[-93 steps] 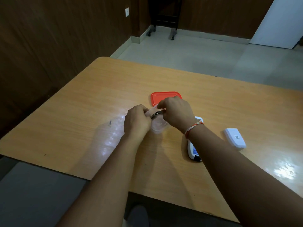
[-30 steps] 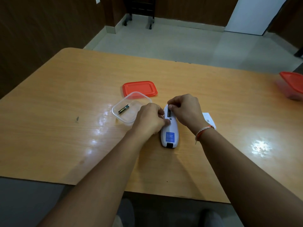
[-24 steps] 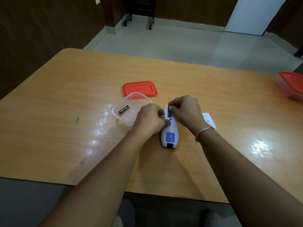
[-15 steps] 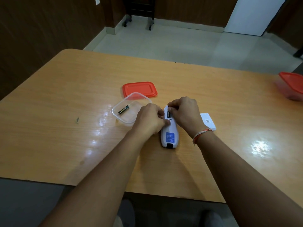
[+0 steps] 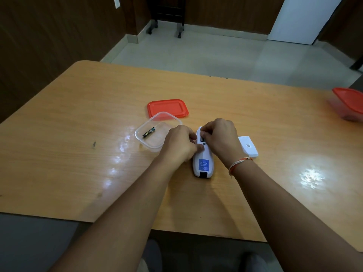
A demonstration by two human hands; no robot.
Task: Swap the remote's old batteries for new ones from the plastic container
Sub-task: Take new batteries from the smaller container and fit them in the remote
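A white remote (image 5: 203,163) lies face down on the wooden table (image 5: 68,154), its blue label toward me and its battery compartment uncovered. My left hand (image 5: 179,143) grips the remote's left side. My right hand (image 5: 220,138) has its fingertips pressed into the open compartment; whether a battery is under them is hidden. Left of the hands, a clear plastic container (image 5: 157,132) holds one dark battery (image 5: 148,132). The white battery cover (image 5: 248,146) lies just right of my right wrist.
The container's red lid (image 5: 168,107) lies flat behind the container. A second container with a red lid (image 5: 348,104) sits at the table's far right edge. Beyond the table are tiled floor, dark wood walls and a wheeled stand (image 5: 167,14).
Three seconds ago both hands were at the clear container. Over the last second they stay on the remote, and my right hand has shifted slightly over the compartment.
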